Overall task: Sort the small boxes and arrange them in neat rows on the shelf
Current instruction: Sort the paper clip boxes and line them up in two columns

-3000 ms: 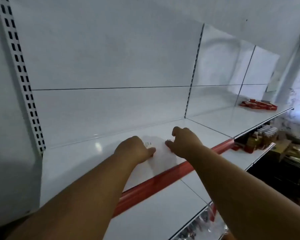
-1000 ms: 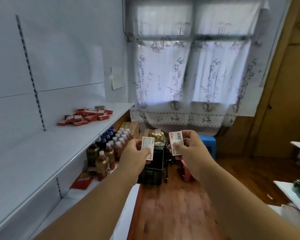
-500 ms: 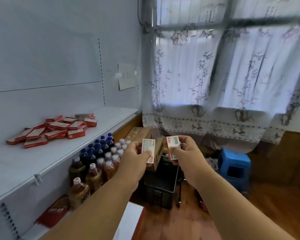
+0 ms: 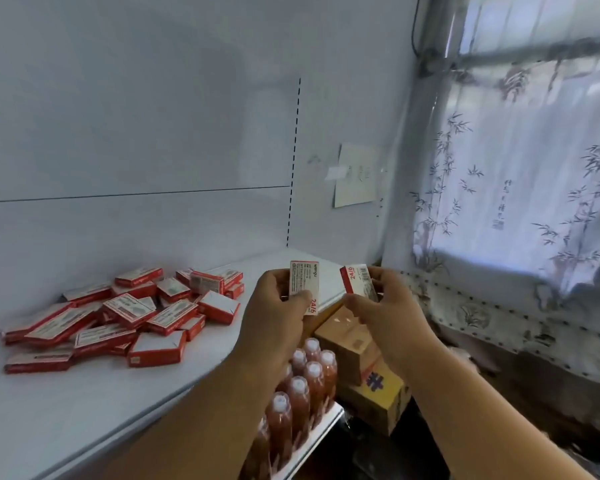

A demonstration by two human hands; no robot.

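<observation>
Now we hold one small box in each hand above the white shelf's (image 4: 84, 410) front edge.

Our left hand (image 4: 274, 317) pinches a red-and-white box (image 4: 303, 284); our right hand (image 4: 388, 310) pinches another box (image 4: 355, 282). Left of them a loose heap of boxes (image 4: 118, 320) lies on the shelf. Below stand capped bottles (image 4: 298, 393) beside stacked cardboard cartons (image 4: 361, 355); a bamboo-print curtain (image 4: 516, 202) hangs to the right.

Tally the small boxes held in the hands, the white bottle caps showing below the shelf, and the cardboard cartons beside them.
small boxes held: 2, one in the left hand, one in the right hand
white bottle caps: 6
cardboard cartons: 2
Total: 10
</observation>
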